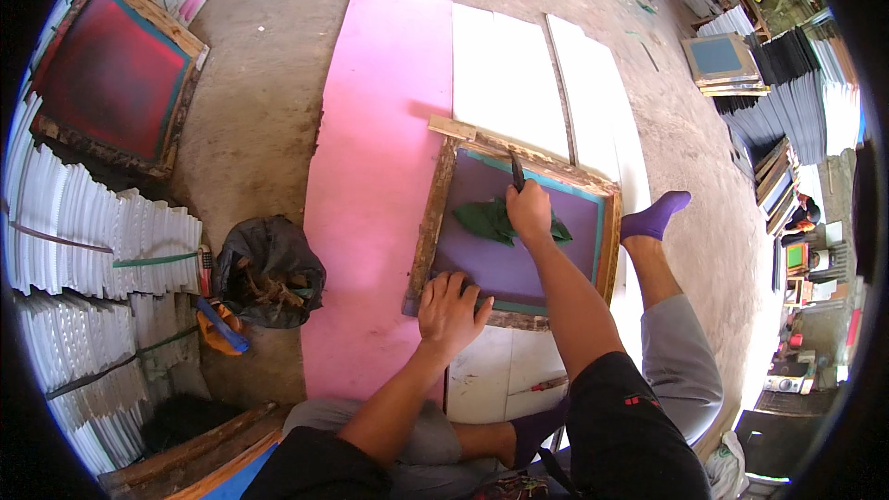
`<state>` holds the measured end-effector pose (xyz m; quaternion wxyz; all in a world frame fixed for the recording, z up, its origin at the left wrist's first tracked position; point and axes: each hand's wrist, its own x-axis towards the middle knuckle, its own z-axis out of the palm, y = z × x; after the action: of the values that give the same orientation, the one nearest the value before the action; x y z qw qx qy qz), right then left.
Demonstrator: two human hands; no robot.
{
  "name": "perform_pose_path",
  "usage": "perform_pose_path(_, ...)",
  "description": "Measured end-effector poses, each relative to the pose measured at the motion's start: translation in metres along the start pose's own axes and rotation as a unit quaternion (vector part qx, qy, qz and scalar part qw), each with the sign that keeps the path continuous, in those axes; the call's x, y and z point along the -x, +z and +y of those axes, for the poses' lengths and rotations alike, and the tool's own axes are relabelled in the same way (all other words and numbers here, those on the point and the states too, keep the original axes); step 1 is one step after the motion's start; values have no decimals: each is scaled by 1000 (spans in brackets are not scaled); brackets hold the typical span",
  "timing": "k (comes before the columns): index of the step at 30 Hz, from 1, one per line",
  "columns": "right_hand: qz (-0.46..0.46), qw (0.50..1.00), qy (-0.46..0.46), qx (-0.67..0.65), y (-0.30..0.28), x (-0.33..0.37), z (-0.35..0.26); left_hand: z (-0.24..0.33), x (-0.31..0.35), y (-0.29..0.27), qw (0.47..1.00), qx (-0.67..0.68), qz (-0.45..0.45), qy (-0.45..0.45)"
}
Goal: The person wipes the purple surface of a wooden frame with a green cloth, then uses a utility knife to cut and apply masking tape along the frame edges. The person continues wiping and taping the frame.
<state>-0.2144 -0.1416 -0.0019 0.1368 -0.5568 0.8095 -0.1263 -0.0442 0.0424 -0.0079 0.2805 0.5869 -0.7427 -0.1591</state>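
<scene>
A wooden-framed screen [593,208] with a purple mesh and a teal border lies in front of me on the boards. My right hand [530,211] is closed over the mesh, gripping a narrow dark tool [517,167] whose end sticks out past the fingers; its exact kind is unclear. Directly beneath that hand a crumpled dark green cloth [483,220] lies on the mesh. My left hand [451,312] rests on the frame's near left edge, fingers apart and lying over the wood, holding nothing.
A pink board [380,120] and white boards [505,65] lie under the frame. To the left are a black bag [269,268] of scraps, bundled white sheets [102,231] and a red-meshed frame [116,74]. My socked foot [656,216] is at the right; a screwdriver-like tool [539,386] lies nearer.
</scene>
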Motion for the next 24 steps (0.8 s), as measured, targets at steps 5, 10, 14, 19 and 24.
perform_pose_path(5, 18, 999, -15, -25, -12, 14, -6, -1, 2, 4, 999, -8, -49, -17)
perform_pose_path(10, -79, 984, -114, -114, -41, 62, -35, -1, 1, 7, 999, 4, -30, -9)
perform_pose_path(14, -293, 925, -143, -196, -62, 121, -109, -7, -1, 8, 999, 27, 38, -16)
perform_pose_path(19, -535, 793, -39, -290, -35, 184, -171, -10, 12, 58, 969, -207, -124, -45)
perform_pose_path(24, -614, 736, -104, -266, 2, 199, -199, -12, 12, 30, 999, 39, -38, 8)
